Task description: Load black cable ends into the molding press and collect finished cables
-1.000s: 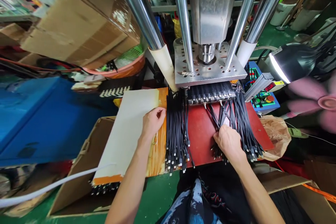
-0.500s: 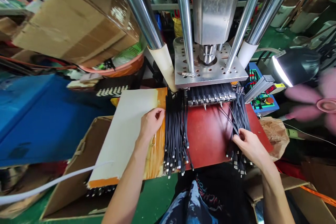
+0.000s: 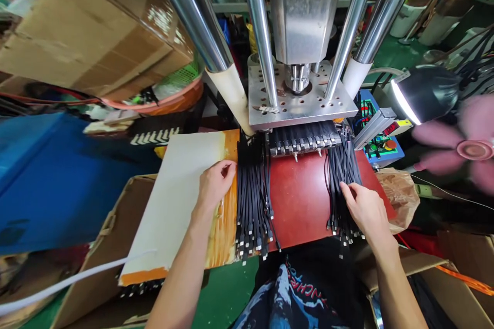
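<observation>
Two bundles of flat black cables on the red tabletop (image 3: 301,200). At left, left hand (image 3: 215,185) loosely curled, fingertips resting on the white-and-orange board (image 3: 181,190), holding nothing, just beside the left bundle (image 3: 252,200). At right, right hand (image 3: 365,208) half open, fingers laid over the right bundle (image 3: 341,180) (none pinched, seemingly). Likely light, limp, slick; best gathered mid-length.
</observation>
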A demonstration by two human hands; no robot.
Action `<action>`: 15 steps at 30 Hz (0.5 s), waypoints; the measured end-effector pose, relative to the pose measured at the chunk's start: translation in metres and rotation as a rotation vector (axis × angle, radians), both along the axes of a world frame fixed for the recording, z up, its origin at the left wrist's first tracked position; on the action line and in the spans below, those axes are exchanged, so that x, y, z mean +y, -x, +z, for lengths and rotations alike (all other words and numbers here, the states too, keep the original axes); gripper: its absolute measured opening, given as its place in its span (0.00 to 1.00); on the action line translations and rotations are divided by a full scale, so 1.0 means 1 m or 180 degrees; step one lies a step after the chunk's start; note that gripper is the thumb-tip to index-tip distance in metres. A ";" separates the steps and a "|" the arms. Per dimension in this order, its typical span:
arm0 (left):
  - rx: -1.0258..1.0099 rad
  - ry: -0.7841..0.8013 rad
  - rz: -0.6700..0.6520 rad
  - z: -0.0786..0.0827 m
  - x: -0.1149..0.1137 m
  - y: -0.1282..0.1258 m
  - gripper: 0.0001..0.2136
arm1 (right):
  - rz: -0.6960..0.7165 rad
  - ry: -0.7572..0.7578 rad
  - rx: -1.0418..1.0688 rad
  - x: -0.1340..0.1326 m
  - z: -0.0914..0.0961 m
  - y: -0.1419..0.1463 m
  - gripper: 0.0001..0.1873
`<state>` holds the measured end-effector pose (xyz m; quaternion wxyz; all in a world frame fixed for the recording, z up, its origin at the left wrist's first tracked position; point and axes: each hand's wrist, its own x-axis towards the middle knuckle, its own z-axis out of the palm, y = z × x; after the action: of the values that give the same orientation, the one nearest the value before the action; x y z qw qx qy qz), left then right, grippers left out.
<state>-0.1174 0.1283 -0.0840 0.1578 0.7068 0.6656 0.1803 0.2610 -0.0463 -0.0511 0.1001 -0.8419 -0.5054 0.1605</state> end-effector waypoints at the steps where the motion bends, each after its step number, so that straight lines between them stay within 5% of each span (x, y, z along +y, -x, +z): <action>1: 0.0002 0.0008 0.0009 0.000 0.000 0.000 0.12 | -0.0098 0.0041 -0.0148 0.000 0.002 0.002 0.26; 4: 0.0002 0.0017 0.0012 -0.001 0.001 0.000 0.12 | -0.0310 -0.0030 -0.0354 0.004 0.008 0.011 0.21; 7: 0.0009 0.0015 0.0005 -0.001 0.001 0.000 0.12 | 0.0137 -0.0046 -0.0294 0.015 0.011 0.027 0.19; 12: 0.0009 -0.0020 -0.0016 -0.002 0.001 0.002 0.12 | 0.0237 0.0375 -0.0448 0.044 0.000 0.054 0.15; 15: -0.0006 -0.0047 -0.0024 -0.004 0.002 0.003 0.12 | 0.0267 0.0232 -0.0255 0.052 -0.008 0.049 0.12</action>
<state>-0.1209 0.1307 -0.0881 0.1540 0.7103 0.6614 0.1853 0.2123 0.0055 -0.0593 0.0423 -0.8288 -0.5377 0.1491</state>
